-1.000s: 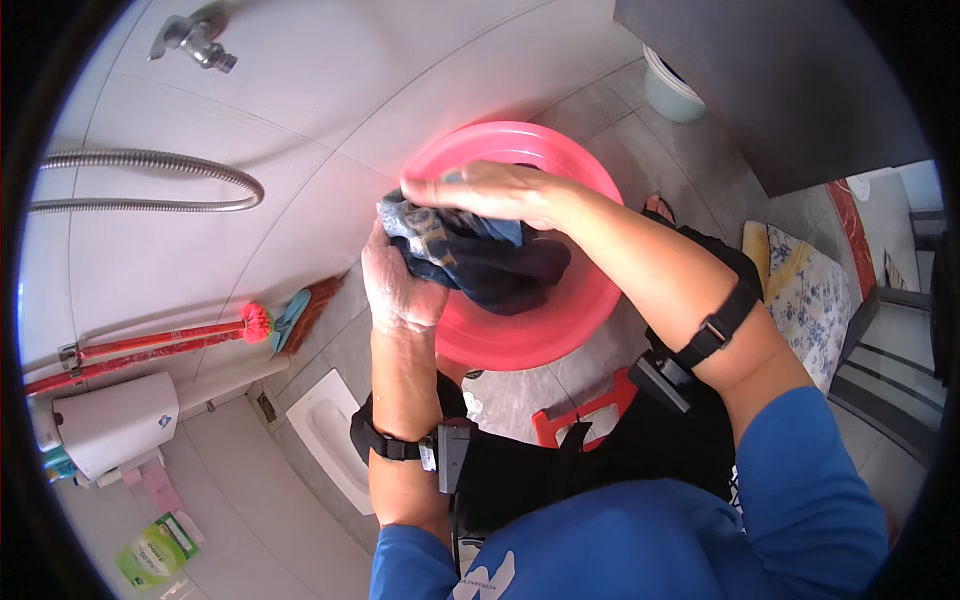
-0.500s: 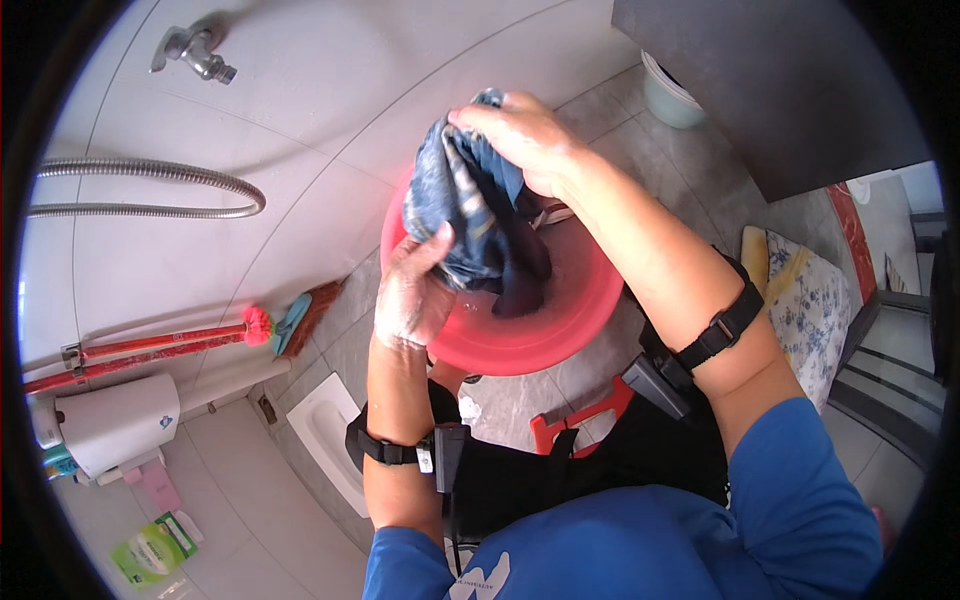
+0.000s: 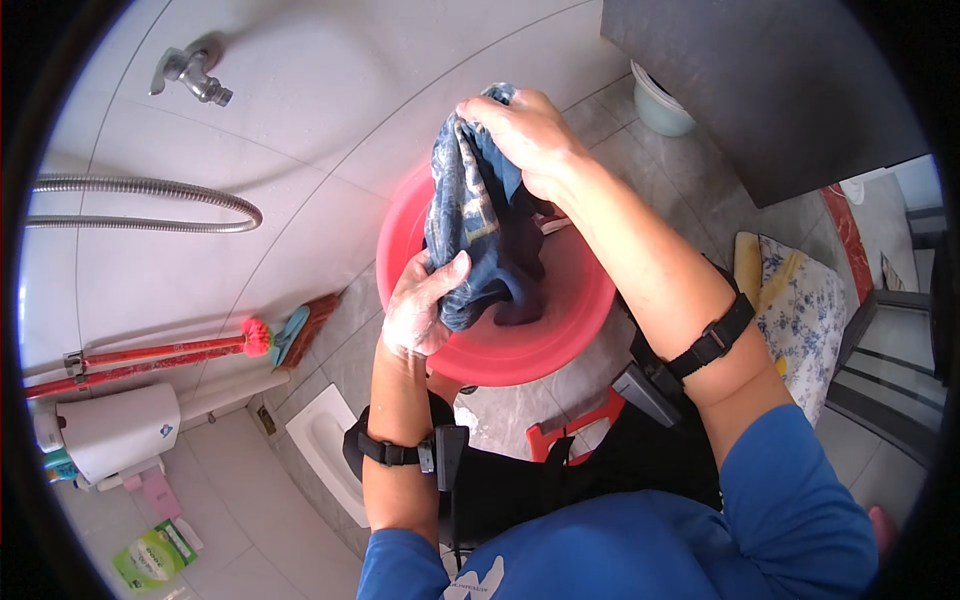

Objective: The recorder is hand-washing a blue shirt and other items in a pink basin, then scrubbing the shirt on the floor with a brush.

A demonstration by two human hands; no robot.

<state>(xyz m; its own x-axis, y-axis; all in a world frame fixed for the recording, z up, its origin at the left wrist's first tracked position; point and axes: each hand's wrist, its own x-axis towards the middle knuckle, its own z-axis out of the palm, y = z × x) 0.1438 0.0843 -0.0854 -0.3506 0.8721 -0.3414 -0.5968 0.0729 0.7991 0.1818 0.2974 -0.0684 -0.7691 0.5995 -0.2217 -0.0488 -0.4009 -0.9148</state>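
Note:
A wet blue patterned garment (image 3: 465,215) is stretched between my two hands above a pink plastic basin (image 3: 545,365). My right hand (image 3: 530,140) grips its upper end, fingers closed on the cloth. Lower down, my left hand (image 3: 420,305) holds the other end, thumb on top and suds on the skin. The garment's dark lower part (image 3: 520,290) hangs down into the basin, where cloudy water shows. The fingers of both hands are partly hidden by the fabric.
A metal tap (image 3: 200,78) and a shower hose (image 3: 150,188) are at the left wall. Below them hang red-handled brushes (image 3: 170,350). A squat toilet (image 3: 325,450) lies left of my legs. A pale bucket (image 3: 660,105) stands beyond the basin, and a floral cloth (image 3: 800,300) lies at right.
The garment, bunched before, is now pulled longer between my hands. My left hand has moved slightly down and nearer to me; my right hand stays at the top end.

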